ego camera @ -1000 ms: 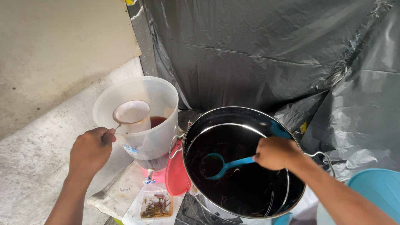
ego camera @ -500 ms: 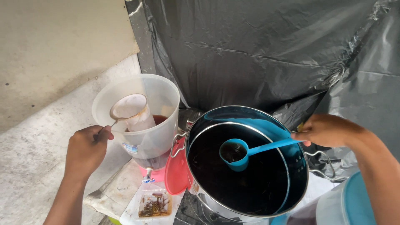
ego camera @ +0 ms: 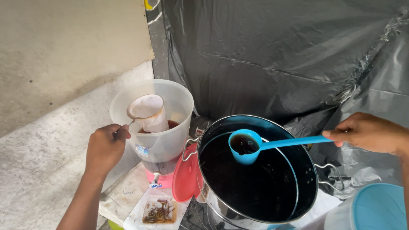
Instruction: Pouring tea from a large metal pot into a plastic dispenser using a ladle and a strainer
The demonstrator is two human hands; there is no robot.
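A: What is the left hand (ego camera: 104,149) doing?

B: It is closed in a fist round the thin metal handle of a cloth strainer (ego camera: 147,111). The strainer's pale bag hangs inside a clear plastic jug (ego camera: 164,140), slightly tilted, with its ring about level with the jug's rim.

A: Anything in the jug?

B: Reddish-brown liquid in the lower part, and the bag's tip reaches down to it. The jug stands on a pink base with a small tap (ego camera: 154,182) at the front.

A: And the right hand (ego camera: 368,133)?

B: Its fingers are curled round the far end of a blue ladle (ego camera: 245,147), gripping the handle, which lies nearly level. The bowl hangs above the dark liquid in a big steel pot (ego camera: 213,194), near the pot's left side, and carries some dark liquid itself.

A: How do pot and jug stand to each other?

B: Side by side, the jug just left of the pot. A pink lid (ego camera: 185,179) leans upright between them, against the pot's wall below its wire handle.

A: What else is around?

B: A small clear tray (ego camera: 159,211) of brown bits sits in front of the jug. A pale blue lidded tub (ego camera: 375,208) is at the lower right. Black plastic sheeting (ego camera: 272,51) hangs behind everything, with a concrete wall (ego camera: 64,47) to the left.
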